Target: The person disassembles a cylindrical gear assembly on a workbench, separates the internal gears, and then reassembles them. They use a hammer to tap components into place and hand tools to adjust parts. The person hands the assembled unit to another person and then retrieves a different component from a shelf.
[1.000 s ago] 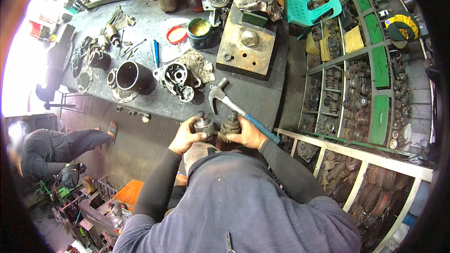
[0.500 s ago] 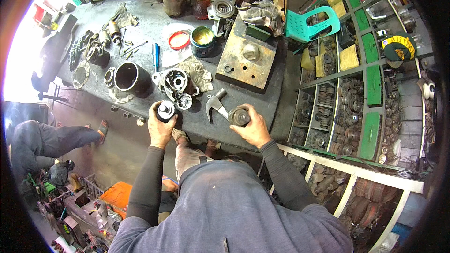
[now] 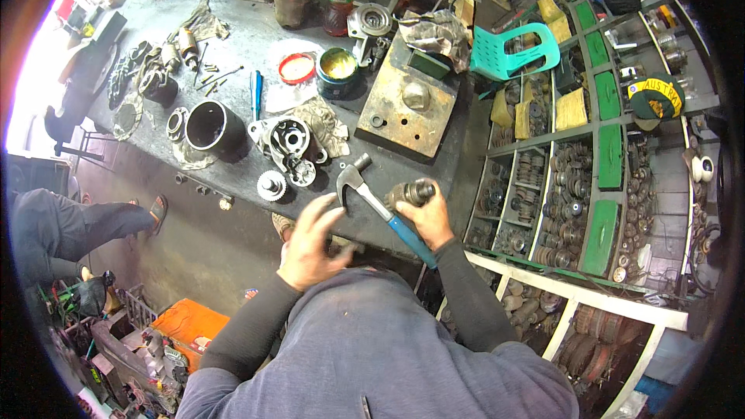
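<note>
My left hand (image 3: 309, 247) is in the air off the bench's front edge, its fingers spread and empty. In my right hand (image 3: 431, 221) is a dark metal gear with a short shaft (image 3: 411, 193), tilted so the shaft end points up and right. A claw hammer (image 3: 375, 203) with a blue handle lies on the bench between the hands, its handle running below my right hand. Near the bench edge sits a bright toothed gear (image 3: 272, 185), apart from my left hand. Just behind it rests a cast metal housing (image 3: 289, 142) with round openings.
Farther back on the workbench (image 3: 240, 27) are a dark cylinder (image 3: 213, 126), a blue-handled tool (image 3: 257, 93), an open grease tub (image 3: 337, 68), its red lid (image 3: 296, 67) and a rusty metal block (image 3: 407, 97). Parts shelves (image 3: 570, 147) and a teal chair (image 3: 508, 50) stand right.
My left hand has let go of the bright gear, now on the bench, and moved right and nearer to me. My right hand has turned the dark gear, showing its shaft and the hammer's blue handle.
</note>
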{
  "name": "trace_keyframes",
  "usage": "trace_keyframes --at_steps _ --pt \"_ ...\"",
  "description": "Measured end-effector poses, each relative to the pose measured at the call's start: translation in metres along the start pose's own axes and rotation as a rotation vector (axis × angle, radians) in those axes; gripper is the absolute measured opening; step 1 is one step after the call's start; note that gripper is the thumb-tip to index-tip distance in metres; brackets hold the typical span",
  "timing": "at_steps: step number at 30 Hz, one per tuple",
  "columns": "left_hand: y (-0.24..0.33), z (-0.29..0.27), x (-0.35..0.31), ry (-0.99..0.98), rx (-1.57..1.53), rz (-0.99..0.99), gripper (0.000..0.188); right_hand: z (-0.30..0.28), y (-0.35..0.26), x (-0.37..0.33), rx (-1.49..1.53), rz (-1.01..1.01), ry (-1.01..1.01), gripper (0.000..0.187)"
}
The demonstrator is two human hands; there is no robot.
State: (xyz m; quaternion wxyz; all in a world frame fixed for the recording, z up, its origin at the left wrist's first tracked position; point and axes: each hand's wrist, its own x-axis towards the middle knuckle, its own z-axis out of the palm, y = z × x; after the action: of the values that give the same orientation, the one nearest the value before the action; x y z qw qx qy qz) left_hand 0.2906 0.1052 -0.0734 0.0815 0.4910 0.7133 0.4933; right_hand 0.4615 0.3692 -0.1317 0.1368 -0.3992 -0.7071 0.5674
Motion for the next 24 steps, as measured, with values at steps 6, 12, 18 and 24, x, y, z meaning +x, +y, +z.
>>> trace_keyframes --at_steps 6,12,18,24 --pt "0.017 0.033 0.045 -0.358 -0.310 -0.136 0.107 0.009 -0.087 -0.065 0.045 -0.105 -0.176 0.071" --pt "0.015 0.013 0.017 -0.447 -0.512 -0.263 0.106 -0.014 -0.155 -0.081 -0.270 -0.357 -0.421 0.058" --pt "0.022 0.008 0.001 -0.422 -0.656 -0.486 0.100 -0.007 -0.134 -0.080 -0.270 -0.363 -0.602 0.058" --pt "0.054 -0.013 0.025 -0.181 -0.471 -0.547 0.079 -0.001 -0.092 -0.067 0.435 0.147 -0.641 0.063"
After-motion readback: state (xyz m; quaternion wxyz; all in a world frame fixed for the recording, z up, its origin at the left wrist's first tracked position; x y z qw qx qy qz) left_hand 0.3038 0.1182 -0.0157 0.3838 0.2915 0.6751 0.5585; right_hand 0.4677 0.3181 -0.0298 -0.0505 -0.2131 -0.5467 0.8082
